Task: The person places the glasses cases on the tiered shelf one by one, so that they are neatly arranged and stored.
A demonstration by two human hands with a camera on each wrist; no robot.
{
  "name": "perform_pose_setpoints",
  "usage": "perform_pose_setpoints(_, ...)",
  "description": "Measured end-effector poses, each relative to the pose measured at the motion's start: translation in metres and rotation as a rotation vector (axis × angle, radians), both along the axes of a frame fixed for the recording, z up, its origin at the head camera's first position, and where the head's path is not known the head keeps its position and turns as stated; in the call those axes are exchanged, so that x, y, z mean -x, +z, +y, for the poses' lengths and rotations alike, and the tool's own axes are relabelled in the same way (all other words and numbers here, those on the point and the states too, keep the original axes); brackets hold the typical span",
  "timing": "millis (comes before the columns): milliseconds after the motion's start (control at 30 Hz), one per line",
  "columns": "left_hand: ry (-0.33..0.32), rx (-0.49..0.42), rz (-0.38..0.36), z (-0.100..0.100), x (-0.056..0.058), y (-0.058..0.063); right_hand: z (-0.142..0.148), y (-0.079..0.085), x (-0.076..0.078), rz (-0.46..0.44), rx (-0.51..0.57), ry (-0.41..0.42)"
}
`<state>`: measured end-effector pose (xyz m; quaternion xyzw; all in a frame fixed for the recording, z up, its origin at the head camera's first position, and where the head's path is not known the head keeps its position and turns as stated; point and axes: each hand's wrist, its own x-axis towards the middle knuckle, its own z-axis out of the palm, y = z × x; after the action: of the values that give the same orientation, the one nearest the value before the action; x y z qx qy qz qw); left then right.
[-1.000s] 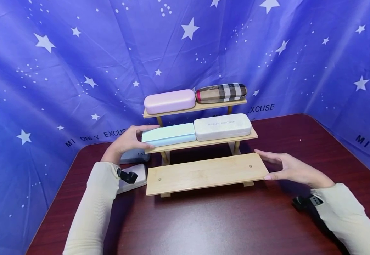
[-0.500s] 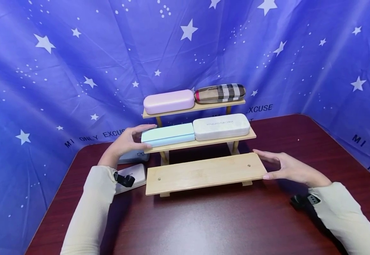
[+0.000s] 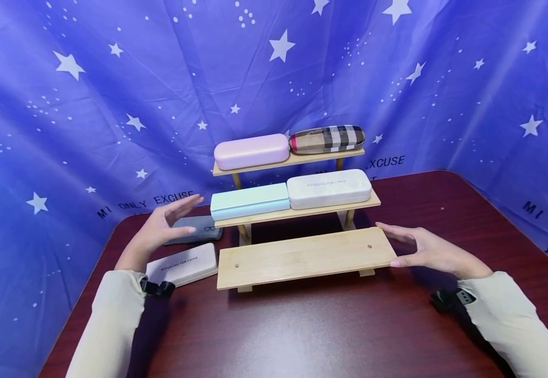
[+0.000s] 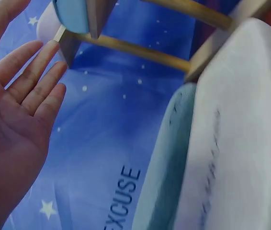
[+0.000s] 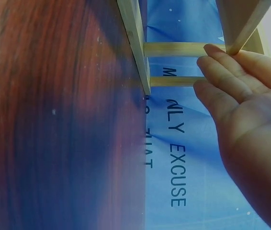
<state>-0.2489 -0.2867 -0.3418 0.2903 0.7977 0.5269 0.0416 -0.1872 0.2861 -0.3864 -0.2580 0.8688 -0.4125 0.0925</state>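
A three-tier wooden display stand (image 3: 302,257) stands on the table. My right hand (image 3: 427,252) holds the right end of its lowest shelf, thumb at the front corner and fingers at the back corner. My left hand (image 3: 158,231) is apart from the stand, fingers spread, above the grey-blue glasses case (image 3: 198,229) and the white glasses case (image 3: 184,263) lying on the table. On the middle shelf, a light blue glasses case (image 3: 250,201) sits beside another white glasses case (image 3: 329,189). The top shelf bears a pink glasses case (image 3: 252,151) and a plaid glasses case (image 3: 328,139).
The dark red wooden table (image 3: 297,331) reaches back to a blue star-printed curtain (image 3: 236,63) behind the stand. Both table cases lie close to the stand's left side.
My left hand has let go of the light blue case on the middle shelf and moved left and down. My right hand stays at the lowest shelf's end.
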Motion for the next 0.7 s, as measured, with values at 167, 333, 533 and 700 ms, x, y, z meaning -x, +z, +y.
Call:
perform_pose_setpoints(167,0.006,0.002,0.036,-0.017,-0.015,-0.011,0.001,-0.001,0.0,-0.003,0.011,0.011)
perform_pose_setpoints(333,0.032,0.02,0.091,-0.032,-0.03,-0.021,0.001,-0.002,0.0,0.002,0.008,0.018)
perform_pose_setpoints(533,0.047,0.015,0.1,-0.048,-0.047,-0.04,0.002,-0.001,-0.001,0.007,0.007,0.015)
perform_pose_setpoints(700,0.052,0.009,0.046,-0.063,-0.06,-0.053,0.001,-0.001,0.0,0.002,0.01,0.015)
